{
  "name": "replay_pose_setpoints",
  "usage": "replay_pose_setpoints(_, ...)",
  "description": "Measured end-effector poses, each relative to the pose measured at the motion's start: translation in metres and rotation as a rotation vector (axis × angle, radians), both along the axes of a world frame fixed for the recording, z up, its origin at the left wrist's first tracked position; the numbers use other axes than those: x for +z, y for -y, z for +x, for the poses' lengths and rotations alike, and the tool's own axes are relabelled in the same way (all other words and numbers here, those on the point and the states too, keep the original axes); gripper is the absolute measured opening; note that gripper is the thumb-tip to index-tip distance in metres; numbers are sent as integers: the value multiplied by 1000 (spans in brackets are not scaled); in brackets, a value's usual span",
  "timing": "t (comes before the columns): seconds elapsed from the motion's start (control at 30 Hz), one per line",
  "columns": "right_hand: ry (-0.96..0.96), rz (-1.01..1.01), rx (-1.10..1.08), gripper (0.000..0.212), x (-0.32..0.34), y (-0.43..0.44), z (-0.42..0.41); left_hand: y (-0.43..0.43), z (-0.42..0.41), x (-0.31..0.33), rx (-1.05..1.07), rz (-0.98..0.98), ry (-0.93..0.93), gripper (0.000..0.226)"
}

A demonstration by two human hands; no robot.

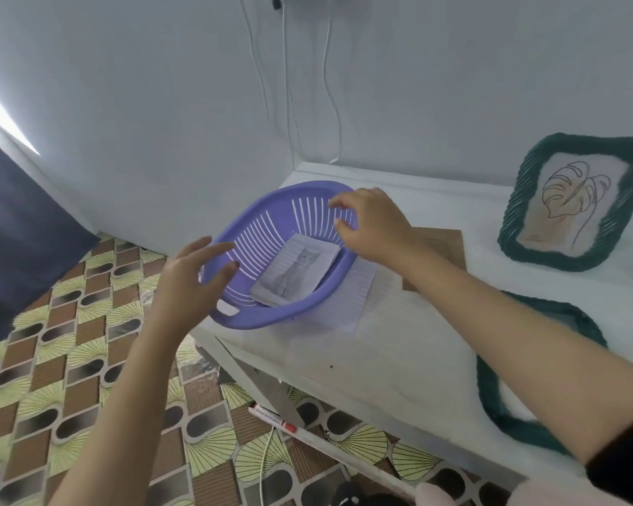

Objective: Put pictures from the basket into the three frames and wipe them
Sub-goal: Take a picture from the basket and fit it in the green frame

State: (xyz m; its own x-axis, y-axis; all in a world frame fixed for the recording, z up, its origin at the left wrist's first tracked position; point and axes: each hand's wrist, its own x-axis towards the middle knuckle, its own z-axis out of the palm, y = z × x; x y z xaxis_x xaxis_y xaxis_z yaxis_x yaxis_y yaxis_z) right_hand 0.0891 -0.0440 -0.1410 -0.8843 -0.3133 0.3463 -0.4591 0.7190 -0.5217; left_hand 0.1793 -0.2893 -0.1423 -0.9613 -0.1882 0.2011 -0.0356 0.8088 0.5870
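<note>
The left hand (194, 275) is hovering at the near-left rim of the purple basket (234, 317), fingers spread and released, holding nothing. The basket is sitting at the left end of the white counter (399, 359), with a grey cat picture (296, 272) lying uppermost inside. The right hand (373, 228) is hanging over the far-right rim, fingers loosely curled around nothing. Steadying the rim while pinching only the top sheet by its edge would likely avoid creasing. Farther right, one green woven frame (574, 202) is leaning against the wall; another green frame (486, 388) is lying flat, partly hidden by the forearm.
</note>
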Motion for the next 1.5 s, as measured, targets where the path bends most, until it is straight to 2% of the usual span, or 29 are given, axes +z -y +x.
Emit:
replay_pose_setpoints(0.1, 243, 311, 67, 38, 4, 23, -22, 8, -5, -4, -35, 41, 16, 30)
replay_pose_setpoints(0.23, 362, 682, 56, 38, -1, 48, -38, 12, -8, -13, -37, 102, -9, 25)
replay_pose_setpoints(0.33, 427, 789, 41, 37, -7, 61, -43, 13, -8, -17, -40, 116, -40, 24)
replay_pose_setpoints(0.4, 456, 783, 40, 35, -11, 65, -43, 14, -8, -20, -47, 143, -45, 23)
replay_pose_setpoints(0.47, 429, 706, 39, 32, -12, 65, -42, 15, -8, -23, -46, 172, -37, 21)
replay_pose_setpoints(0.6, 270, 407, 53, 20, -13, 62, -42, 15, -8, -25, -36, 214, -53, 20)
replay_pose_setpoints(1.0, 43, -132, -105, 18, -2, 29, -30, 5, -16, -4, -62, 106, -13, 29)
replay_pose_setpoints(1.13, 180, -447, -140, 25, 8, 12, -16, -12, -24, 6, -141, 107, -68, 23)
replay_pose_setpoints(1.33, 407, -952, -212, 26, 24, -14, 18, -68, -22, 21, -317, 232, -139, 20)
replay_pose_setpoints(1.4, 469, -1072, -237, 26, 29, -22, 30, -92, -16, 24, -407, 163, -142, 32)
replay_pose_setpoints(1.5, 558, -1224, -225, 24, 35, -33, 45, -121, -11, 21, -458, -105, -162, 55)
